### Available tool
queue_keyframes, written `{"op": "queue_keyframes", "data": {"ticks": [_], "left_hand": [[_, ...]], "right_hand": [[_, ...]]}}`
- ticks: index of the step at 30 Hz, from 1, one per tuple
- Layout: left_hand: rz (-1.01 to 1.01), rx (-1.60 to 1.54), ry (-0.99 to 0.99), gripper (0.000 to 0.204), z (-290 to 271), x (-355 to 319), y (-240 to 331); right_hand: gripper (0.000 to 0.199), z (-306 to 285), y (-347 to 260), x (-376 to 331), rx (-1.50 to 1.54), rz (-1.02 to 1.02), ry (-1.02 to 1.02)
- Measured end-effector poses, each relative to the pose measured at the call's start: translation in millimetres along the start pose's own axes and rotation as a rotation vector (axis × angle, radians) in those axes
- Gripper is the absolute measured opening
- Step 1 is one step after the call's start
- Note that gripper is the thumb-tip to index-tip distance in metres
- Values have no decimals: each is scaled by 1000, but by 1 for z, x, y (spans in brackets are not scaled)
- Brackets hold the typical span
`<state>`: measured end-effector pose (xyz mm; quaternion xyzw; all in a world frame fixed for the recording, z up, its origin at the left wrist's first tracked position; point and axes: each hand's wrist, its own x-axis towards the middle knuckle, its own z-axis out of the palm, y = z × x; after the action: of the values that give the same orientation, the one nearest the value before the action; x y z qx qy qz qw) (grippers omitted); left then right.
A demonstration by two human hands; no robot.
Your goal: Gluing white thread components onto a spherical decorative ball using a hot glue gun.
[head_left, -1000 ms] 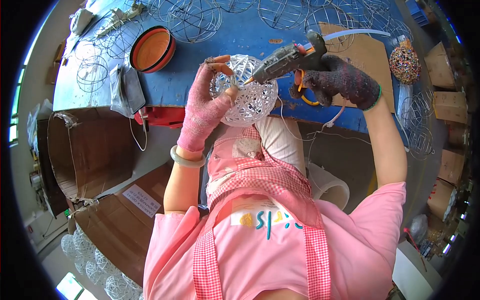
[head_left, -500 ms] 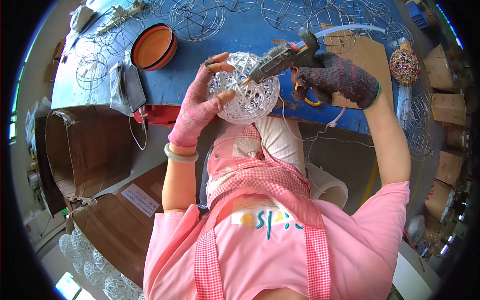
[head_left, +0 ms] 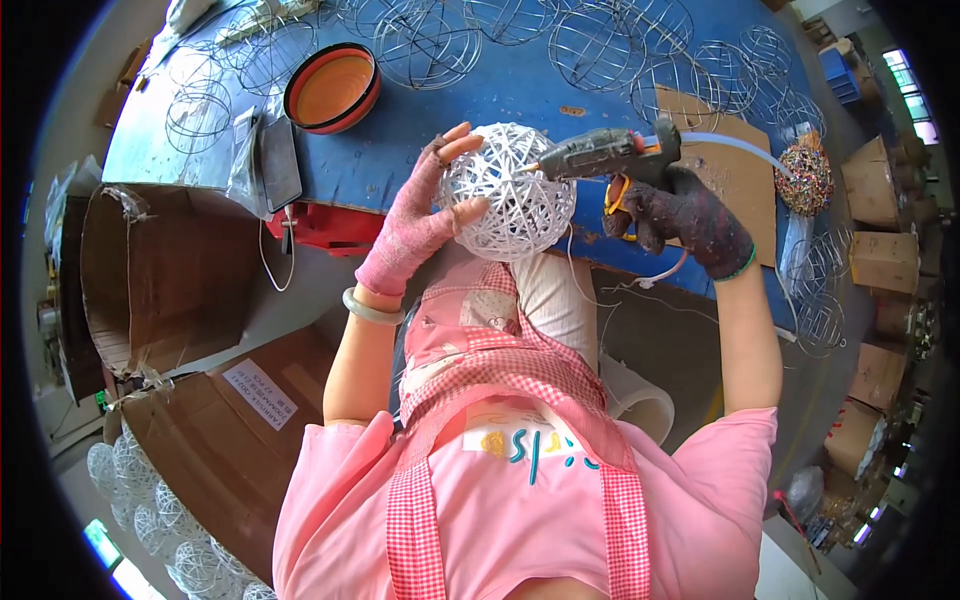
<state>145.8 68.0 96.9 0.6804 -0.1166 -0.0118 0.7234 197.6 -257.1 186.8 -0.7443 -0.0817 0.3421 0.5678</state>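
White strands form an openwork ball (head_left: 512, 225) at the near edge of the blue table (head_left: 440, 115), part of it reaching past that edge above the person's lap. The left hand (head_left: 415, 212), in a pink glove with bare fingertips, cups its left side, thumb and fingers spread but pressing on the strands. From the right, the right hand (head_left: 688, 222), in a dark glove, grips a glue gun (head_left: 600, 157), its tip at the ball's upper part. Bare tabletop lies beyond the ball, bounded by an orange bowl (head_left: 356, 113) to the left and wire frames (head_left: 425, 45) along the far side; a cardboard sheet (head_left: 755, 220) takes up room on the right. The ball's underside is hidden, the right fingers blur together around an orange loop (head_left: 612, 195), and the farthest frames are cut off by the upper border.
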Motion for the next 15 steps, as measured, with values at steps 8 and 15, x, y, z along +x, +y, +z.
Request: {"op": "queue_keyframes", "data": {"ticks": [8,15], "left_hand": [[7,37,34,65,2,-2,0],[6,41,44,65,4,-3,0]], "right_hand": [[48,12,8,-16,161,21,45],[40,31,21,-20,164,5,109]]}}
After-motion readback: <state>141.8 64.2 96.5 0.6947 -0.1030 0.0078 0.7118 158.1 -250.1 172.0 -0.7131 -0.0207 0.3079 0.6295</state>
